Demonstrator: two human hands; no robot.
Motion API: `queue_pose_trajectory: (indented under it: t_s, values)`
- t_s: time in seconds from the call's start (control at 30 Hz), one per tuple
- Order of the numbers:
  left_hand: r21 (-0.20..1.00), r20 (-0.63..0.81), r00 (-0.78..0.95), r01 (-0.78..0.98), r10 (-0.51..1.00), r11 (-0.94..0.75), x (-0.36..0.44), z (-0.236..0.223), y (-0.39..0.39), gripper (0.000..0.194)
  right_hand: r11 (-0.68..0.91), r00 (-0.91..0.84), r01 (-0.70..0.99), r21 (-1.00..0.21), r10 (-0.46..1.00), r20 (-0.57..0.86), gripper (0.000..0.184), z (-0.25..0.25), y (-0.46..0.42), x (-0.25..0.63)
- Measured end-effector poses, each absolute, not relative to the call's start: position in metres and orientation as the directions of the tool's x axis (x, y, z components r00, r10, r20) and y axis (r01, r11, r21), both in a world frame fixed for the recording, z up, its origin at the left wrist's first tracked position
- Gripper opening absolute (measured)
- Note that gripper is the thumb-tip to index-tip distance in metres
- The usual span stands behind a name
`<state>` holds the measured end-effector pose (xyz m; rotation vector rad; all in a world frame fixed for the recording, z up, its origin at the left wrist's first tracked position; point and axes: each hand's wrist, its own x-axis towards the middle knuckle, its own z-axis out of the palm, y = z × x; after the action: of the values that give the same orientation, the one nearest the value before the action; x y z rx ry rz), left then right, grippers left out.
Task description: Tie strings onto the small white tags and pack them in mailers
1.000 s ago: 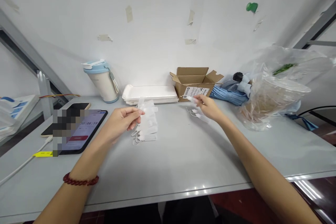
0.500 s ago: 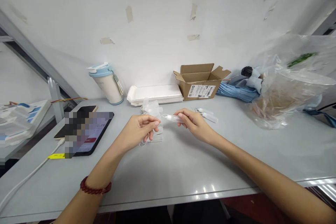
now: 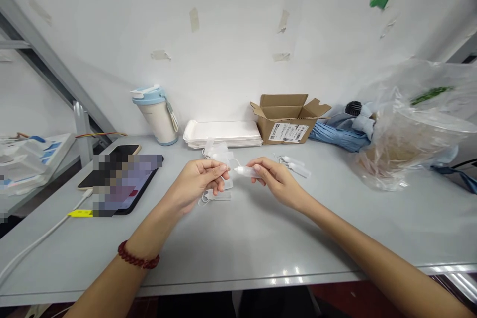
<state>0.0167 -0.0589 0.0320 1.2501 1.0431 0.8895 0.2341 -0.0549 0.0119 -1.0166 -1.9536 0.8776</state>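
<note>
Two-handed hold on a small translucent tube [image 3: 246, 172], at the centre of the frame above the worktop [image 3: 238, 248]. My right grip [image 3: 278, 179] grasps the tube's broad end between thumb and fingers. The tube's narrow end points toward the left of the frame; its long axis lies nearly level, dipping slightly toward the right. A thin loop [image 3: 236, 161] arcs above the narrow end. My left grip [image 3: 197, 181] is pinched, thumb against forefinger, right at that narrow end; I cannot tell what lies between the fingertips. Behind and below this grip, left of centre, similar tubes [image 3: 220, 151] lie in a column, partly hidden by my hand. Right of centre, a few loose tubes [image 3: 298, 168] slant down to the right, in front of an open cardboard box [image 3: 286, 131].
</note>
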Motion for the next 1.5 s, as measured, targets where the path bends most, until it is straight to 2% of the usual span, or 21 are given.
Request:
queue_pose_trajectory:
  t_s: [0.3,0.63,0.9,1.27,1.5]
  values:
    - [0.99,-0.134,0.313,0.0,0.94,0.14,0.017,0.032,-0.06,0.024,0.452,-0.419,0.355,-0.819,0.86,0.293,0.029,0.011,-0.055,0.234]
    - [0.981,-0.084,0.167,0.187,0.982,0.052,0.034,0.037,-0.067,0.02,0.471,-0.419,0.535,-0.701,0.869,0.263,0.027,0.0,-0.062,0.226]
    - [0.972,-0.07,0.215,0.235,0.974,0.018,0.036,0.039,-0.071,0.021,0.471,-0.323,0.55,-0.69,0.881,0.345,0.023,-0.002,-0.073,0.218]
    - [0.982,-0.025,0.24,0.189,0.97,-0.022,0.037,0.028,-0.066,0.021,0.48,-0.304,0.554,-0.68,0.877,0.371,0.025,-0.001,-0.068,0.221]
    - [0.996,-0.026,0.266,0.09,0.963,0.002,0.034,0.026,-0.064,0.033,0.479,-0.262,0.545,-0.688,0.877,0.403,0.026,0.008,-0.062,0.228]
